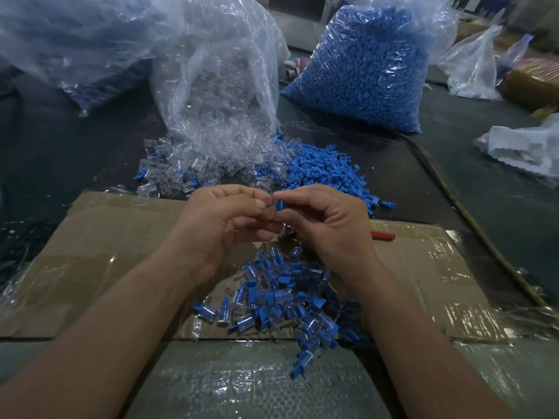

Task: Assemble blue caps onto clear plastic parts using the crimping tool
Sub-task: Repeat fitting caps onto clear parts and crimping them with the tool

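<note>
A cardboard sheet [99, 255] lies on the surface [484, 192] at its near edge. A heap of assembled pieces [281, 297] sits on the sheet's middle, and a tool handle [383, 235] lies toward its right. Behind the sheet, loose plastic parts [181, 167] spill from an open bag [217, 86], with loose caps [326, 170] just to their right. A full bag of caps [363, 71] stands toward the far right corner.

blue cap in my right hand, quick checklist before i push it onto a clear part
1. blue cap pinched in the right hand: ok.
2. clear part pinched in the left hand: ok, though only faintly visible.
3. cap lined up with the part: cannot tell, fingers cover the joint.
4. red tool handle lying on the cardboard beside the right hand: ok.
5. spare caps heaped beyond the hands: ok.
</note>
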